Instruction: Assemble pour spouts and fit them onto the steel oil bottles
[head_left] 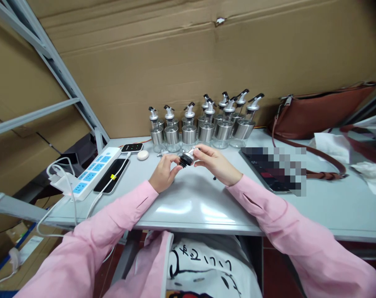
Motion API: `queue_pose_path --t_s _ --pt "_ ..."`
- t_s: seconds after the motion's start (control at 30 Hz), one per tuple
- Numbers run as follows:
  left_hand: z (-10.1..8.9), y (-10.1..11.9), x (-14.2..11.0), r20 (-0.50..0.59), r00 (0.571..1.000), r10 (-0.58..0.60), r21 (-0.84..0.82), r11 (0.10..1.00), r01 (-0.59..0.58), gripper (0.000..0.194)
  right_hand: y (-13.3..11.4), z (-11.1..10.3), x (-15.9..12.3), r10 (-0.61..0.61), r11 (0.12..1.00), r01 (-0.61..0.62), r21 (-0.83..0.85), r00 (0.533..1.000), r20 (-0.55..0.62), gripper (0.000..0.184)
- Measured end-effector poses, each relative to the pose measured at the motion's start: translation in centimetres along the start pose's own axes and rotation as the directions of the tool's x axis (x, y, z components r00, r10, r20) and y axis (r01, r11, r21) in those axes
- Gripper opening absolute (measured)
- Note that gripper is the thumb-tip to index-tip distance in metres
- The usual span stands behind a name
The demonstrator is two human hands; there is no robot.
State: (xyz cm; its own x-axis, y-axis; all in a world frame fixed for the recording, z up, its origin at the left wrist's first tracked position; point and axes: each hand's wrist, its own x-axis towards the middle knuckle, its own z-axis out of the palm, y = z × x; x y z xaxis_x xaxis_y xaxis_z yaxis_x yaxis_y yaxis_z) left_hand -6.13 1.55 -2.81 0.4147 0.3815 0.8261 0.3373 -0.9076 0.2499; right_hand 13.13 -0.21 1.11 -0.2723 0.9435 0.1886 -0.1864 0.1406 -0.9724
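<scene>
Above the table, both hands hold one bottle pourer spout (186,159), tilted, with a black ribbed stopper and a silvery top. My left hand (165,172) has its thumb and fingers closed at the black stopper end. From the other side, my right hand (217,164) pinches the silvery spout end, hiding part of it. Just behind the hands stand several glass bottles with steel sleeves (189,134), each visible top fitted with a similar silver and black pourer. A small clear or grey piece (162,154) lies near my left hand.
At left are a power strip (96,170), a phone with a cable (109,182), a small black device (132,147) and a round white case (142,155). A large dark phone (262,171), brown bag (318,114) and tissues (331,147) lie right. Cardboard (175,66) stands behind.
</scene>
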Motion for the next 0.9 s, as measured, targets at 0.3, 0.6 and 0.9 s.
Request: queue_pose_path --t_s 0.3,0.6,0.9 --pt "-0.3 0.6 1.0 0.111 0.992 0.062 -0.04 0.998 -0.058 0.047 -0.3 0.1 -0.1 0.0 1.0 -0.001 0.011 0.999 0.033 0.026" --pt "-0.5 1.0 0.9 0.116 0.991 0.062 -0.04 0.998 -0.058 0.044 -0.5 0.3 -0.2 -0.016 1.0 0.017 -0.014 0.998 0.066 0.026" --pt "-0.2 0.7 0.6 0.1 0.993 0.069 -0.06 0.996 -0.063 0.039 0.0 0.0 -0.1 -0.057 0.994 0.065 -0.083 0.993 0.101 0.022"
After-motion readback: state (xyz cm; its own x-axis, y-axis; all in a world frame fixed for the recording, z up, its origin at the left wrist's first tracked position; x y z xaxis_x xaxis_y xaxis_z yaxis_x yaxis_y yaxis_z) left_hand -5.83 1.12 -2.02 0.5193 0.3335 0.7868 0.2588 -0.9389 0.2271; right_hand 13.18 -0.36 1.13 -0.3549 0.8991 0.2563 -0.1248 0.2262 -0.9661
